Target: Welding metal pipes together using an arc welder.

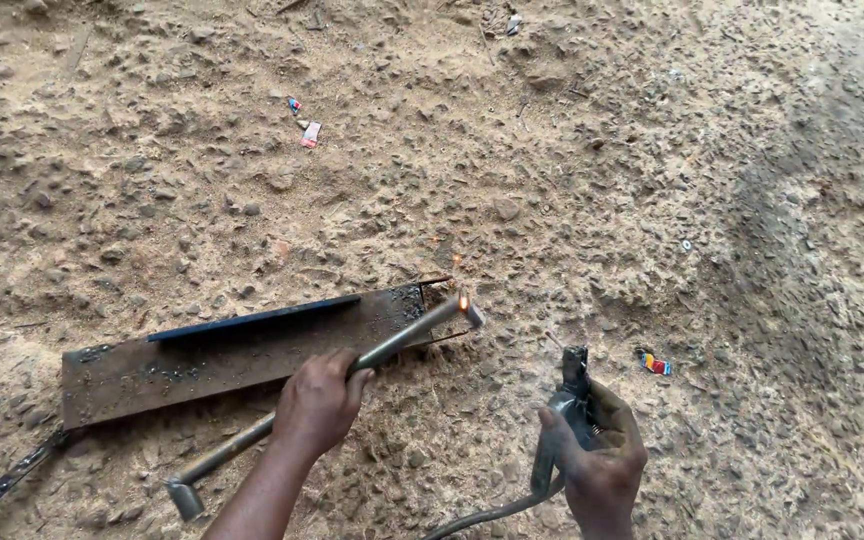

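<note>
1. My left hand [318, 403] grips a metal rod [352, 368], its glowing tip [465, 305] at the rusty steel plate [242, 350].
2. My right hand [600, 452] holds a welding electrode holder [572, 385] above sandy ground [602, 150].

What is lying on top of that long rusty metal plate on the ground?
On the rusty plate lies a dark flat strip. The metal rod in the left hand crosses its right end. The ground beneath is hidden.

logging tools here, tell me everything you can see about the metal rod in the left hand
The long grey metal rod looks like a dull steel tube. The left hand grips it near its middle. It slants from a flared lower end on the sandy ground up across the rusty flat metal plate. Its upper tip glows orange, with small sparks.
</note>
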